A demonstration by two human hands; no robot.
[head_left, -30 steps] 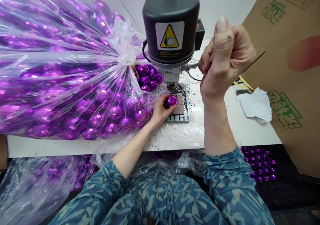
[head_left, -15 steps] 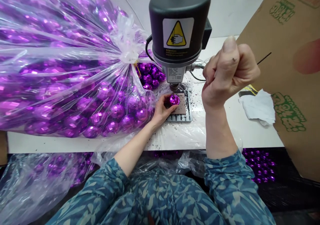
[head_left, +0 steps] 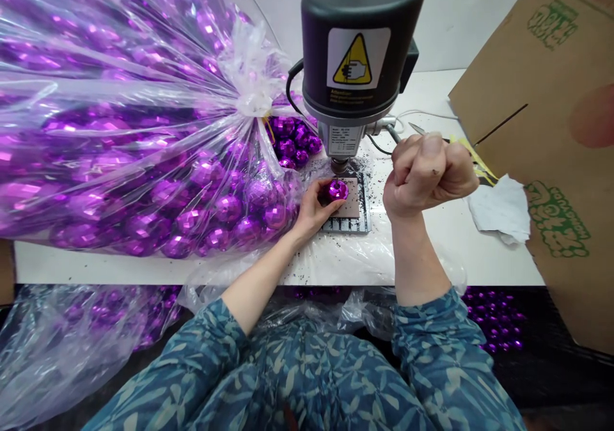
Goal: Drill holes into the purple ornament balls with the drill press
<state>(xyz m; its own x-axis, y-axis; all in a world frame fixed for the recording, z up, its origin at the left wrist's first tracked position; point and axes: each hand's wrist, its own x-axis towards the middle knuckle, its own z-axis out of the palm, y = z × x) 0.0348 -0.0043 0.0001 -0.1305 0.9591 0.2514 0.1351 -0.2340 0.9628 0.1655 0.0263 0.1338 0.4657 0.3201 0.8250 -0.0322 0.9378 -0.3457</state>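
My left hand (head_left: 316, 210) pinches a shiny purple faceted ball (head_left: 338, 190) between thumb and fingers. The ball sits on a brown pad (head_left: 352, 207) on the slotted metal base (head_left: 365, 220) of a bench drill press (head_left: 362, 47). Directly above the ball is the drill chuck (head_left: 339, 164); I cannot tell whether the bit touches it. At the right of the machine my right hand (head_left: 429, 169) is closed in a fist around the drill press lever (head_left: 394, 134), whose grip end is hidden inside the fingers.
A large clear bag (head_left: 144, 162) of purple balls fills the left, with loose balls (head_left: 292, 140) behind it. Dark shavings lie around the base. On the right are a crumpled white cloth (head_left: 499, 207) and a cardboard box (head_left: 551, 162). More balls (head_left: 494, 319) lie below the table edge.
My right fist has come down with the lever. My left hand still holds the ball on the pad. The whole view has shifted slightly.
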